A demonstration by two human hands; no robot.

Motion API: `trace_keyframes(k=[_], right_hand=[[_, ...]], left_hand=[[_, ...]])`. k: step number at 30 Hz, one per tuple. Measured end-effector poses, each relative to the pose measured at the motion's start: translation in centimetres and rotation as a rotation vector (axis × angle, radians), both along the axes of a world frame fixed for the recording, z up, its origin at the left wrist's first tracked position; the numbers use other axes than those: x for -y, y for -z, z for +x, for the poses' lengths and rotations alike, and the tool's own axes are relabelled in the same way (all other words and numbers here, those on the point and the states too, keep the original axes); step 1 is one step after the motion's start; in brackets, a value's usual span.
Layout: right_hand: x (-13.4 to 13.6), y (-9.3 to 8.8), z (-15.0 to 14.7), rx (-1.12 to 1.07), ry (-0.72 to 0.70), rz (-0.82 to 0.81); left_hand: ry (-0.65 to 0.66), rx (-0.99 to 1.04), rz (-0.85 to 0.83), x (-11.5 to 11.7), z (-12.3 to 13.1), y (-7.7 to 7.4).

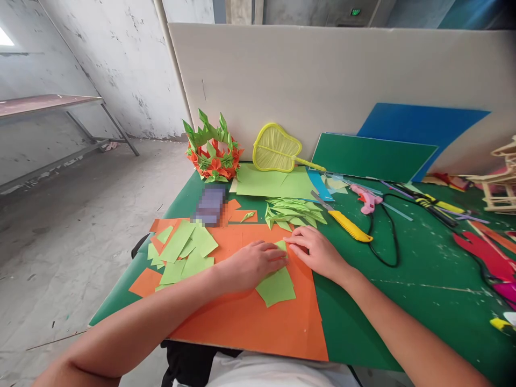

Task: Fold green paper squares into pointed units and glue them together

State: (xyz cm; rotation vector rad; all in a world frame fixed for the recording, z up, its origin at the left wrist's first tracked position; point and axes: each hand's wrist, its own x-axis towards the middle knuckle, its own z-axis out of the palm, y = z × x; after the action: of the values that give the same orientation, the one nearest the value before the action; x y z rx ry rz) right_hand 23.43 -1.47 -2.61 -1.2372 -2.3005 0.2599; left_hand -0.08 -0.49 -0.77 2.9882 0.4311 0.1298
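My left hand (252, 264) lies on a light green paper piece (276, 286), its fingers pressing the paper's upper end down against the orange sheet (258, 317). My right hand (318, 250) meets it from the right, fingertips pinched on the same green paper near its folded top. Both hands touch only this paper. A heap of folded green paper units (294, 211) lies just beyond my right hand.
Cut green paper squares (183, 250) lie at left on the orange sheet. A green-and-orange paper wreath (213, 153), yellow fan (276, 149), yellow scissors (346, 224), pink glue gun (366, 198) with black cord and wooden stick models (502, 183) stand on the green table (423, 269).
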Motion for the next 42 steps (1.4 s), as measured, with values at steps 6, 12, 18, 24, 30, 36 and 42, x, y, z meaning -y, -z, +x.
trace_keyframes(k=[6, 12, 18, 24, 30, 36, 42], right_hand=[[0.1, 0.3, -0.6, 0.074, 0.056, 0.018], [0.3, 0.4, -1.2, 0.057, 0.007, 0.062], [0.4, 0.0, -1.4, 0.041, -0.012, 0.053], [0.5, 0.2, -1.3, -0.058, -0.015, 0.024], [0.3, 0.6, -1.6, -0.31, 0.058, -0.18], [0.1, 1.1, -1.6, -0.521, 0.085, -0.35], [0.1, 1.2, -2.1, -0.506, 0.102, -0.299]], left_hand=[[0.012, 0.029, 0.044, 0.3, 0.2, 0.1], [0.002, -0.024, 0.047, 0.8, 0.5, 0.3], [-0.034, -0.135, 0.102, 1.6, 0.9, -0.3], [-0.068, -0.172, 0.155, 1.8, 1.0, -0.1], [-0.073, -0.172, 0.167, 1.9, 0.9, -0.2], [-0.085, -0.176, 0.079, 1.6, 0.8, -0.6], [-0.064, -0.148, 0.059, 1.3, 0.7, -0.3]])
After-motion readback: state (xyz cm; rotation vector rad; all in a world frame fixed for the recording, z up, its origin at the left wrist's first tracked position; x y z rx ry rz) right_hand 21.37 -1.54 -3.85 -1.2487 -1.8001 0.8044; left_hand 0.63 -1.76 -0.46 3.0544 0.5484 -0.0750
